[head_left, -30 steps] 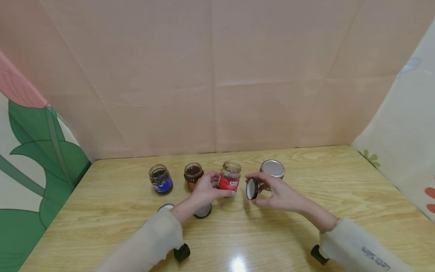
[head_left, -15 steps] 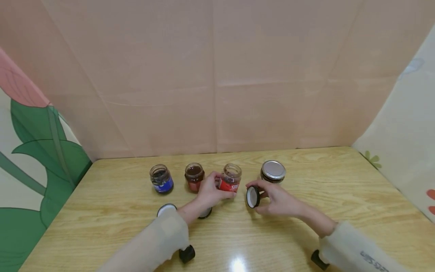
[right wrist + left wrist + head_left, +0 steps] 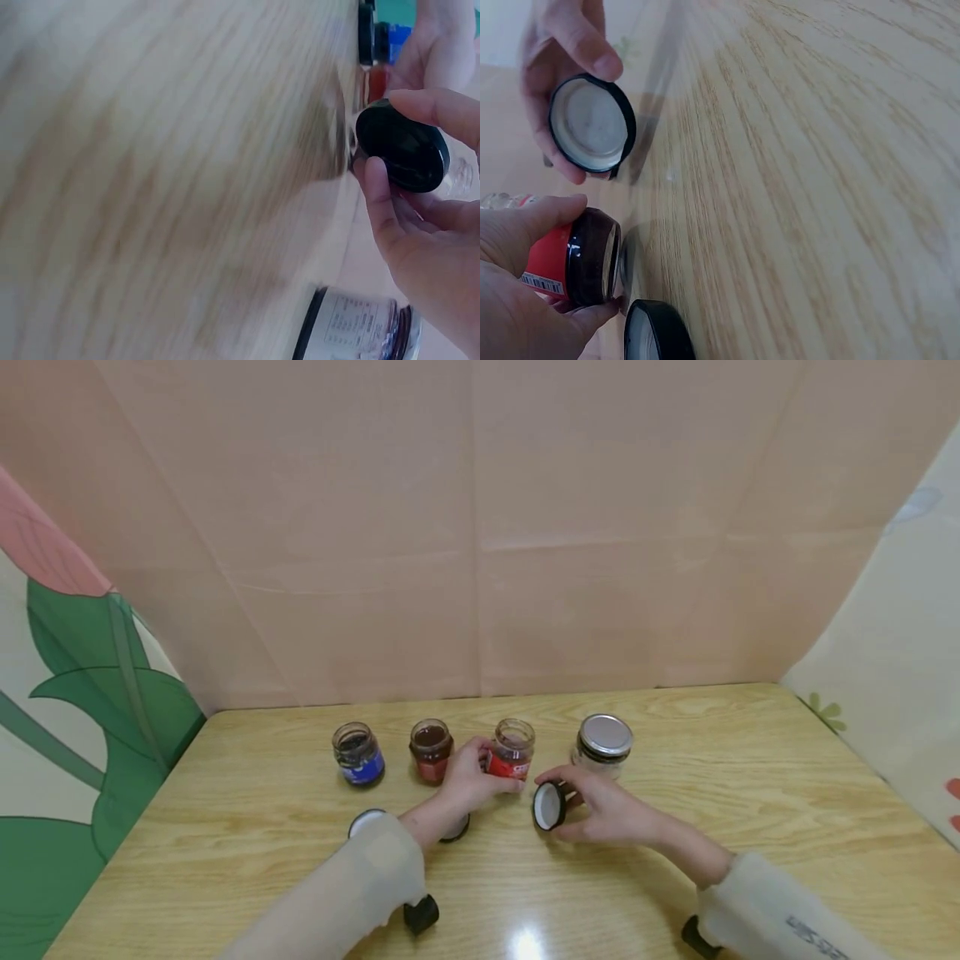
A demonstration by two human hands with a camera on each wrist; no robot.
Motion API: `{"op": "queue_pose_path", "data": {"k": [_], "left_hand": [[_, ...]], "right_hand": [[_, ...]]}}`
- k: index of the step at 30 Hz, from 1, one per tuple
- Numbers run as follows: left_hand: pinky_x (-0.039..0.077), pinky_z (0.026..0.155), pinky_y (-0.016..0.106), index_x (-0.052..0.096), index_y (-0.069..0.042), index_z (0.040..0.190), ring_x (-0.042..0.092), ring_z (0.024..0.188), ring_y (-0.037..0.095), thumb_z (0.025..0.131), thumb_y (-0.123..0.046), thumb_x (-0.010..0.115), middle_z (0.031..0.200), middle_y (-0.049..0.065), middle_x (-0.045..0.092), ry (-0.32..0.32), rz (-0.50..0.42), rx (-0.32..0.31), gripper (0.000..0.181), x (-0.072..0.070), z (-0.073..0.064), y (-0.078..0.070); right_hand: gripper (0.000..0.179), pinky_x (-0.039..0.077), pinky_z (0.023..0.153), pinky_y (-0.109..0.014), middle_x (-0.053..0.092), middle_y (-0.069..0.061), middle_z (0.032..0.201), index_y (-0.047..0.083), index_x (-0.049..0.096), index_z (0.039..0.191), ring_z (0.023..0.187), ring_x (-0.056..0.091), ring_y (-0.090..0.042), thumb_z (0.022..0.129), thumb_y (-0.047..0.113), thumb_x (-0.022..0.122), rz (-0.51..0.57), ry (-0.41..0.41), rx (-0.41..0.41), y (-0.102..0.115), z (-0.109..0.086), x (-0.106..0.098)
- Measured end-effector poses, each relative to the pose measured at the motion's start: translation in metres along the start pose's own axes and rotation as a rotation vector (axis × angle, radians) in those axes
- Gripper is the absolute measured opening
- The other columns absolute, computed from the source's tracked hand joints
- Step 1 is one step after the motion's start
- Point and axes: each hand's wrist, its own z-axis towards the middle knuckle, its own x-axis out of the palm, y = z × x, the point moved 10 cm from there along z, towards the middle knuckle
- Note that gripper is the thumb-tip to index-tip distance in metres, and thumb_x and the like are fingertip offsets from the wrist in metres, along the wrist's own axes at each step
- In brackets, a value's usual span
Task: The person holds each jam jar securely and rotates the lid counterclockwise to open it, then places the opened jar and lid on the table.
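Observation:
My left hand [image 3: 474, 781] grips a small glass jar with a red label [image 3: 510, 760], its mouth uncovered; in the left wrist view, thumb and fingers curl round the jar [image 3: 551, 259]. Just right of it, my right hand [image 3: 603, 806] pinches a black lid [image 3: 549, 806] by the rim. The lid stands on edge, its pale inner side [image 3: 592, 124] turned toward the left hand. From the right wrist view the lid's black top [image 3: 401, 146] shows between thumb and fingers. Jar and lid are apart.
An uncovered blue-label jar [image 3: 360, 760] and an uncovered dark red jar [image 3: 431, 752] stand to the left. Behind the right hand is a jar with a silver lid [image 3: 606, 737]. Two loose lids lie near the left forearm, one lid [image 3: 366, 820] partly covered by the sleeve.
The right hand has brought the lid nearer the table and slightly toward the left. The left hand keeps its grip on the red-label jar, which has hardly shifted.

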Motion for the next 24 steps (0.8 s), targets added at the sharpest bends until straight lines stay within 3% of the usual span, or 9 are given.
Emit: {"op": "queue_pose_path", "data": {"k": [8,24], "left_hand": [[0.051,0.089,0.039,0.058,-0.001,0.109,0.064,0.1,0.026,0.063,-0.009,0.088,0.105,0.014,0.067,-0.013,0.014,0.035,0.055,0.0,0.004,-0.004],[0.05,0.094,0.039,0.059,-0.001,0.115,0.063,0.107,0.028,0.064,-0.005,0.087,0.113,0.014,0.067,0.001,0.013,0.071,0.058,0.002,0.009,-0.005]], "right_hand": [[0.059,0.054,0.083,-0.028,0.063,-0.012,0.109,-0.006,0.052,0.123,0.101,0.06,-0.019,0.075,0.014,0.08,0.038,0.026,0.02,0.004,0.003,0.015],[0.058,0.05,0.081,-0.025,0.063,-0.009,0.111,0.0,0.058,0.119,0.099,0.059,-0.018,0.07,0.02,0.084,-0.092,-0.04,0.049,0.004,0.007,0.017]]}}
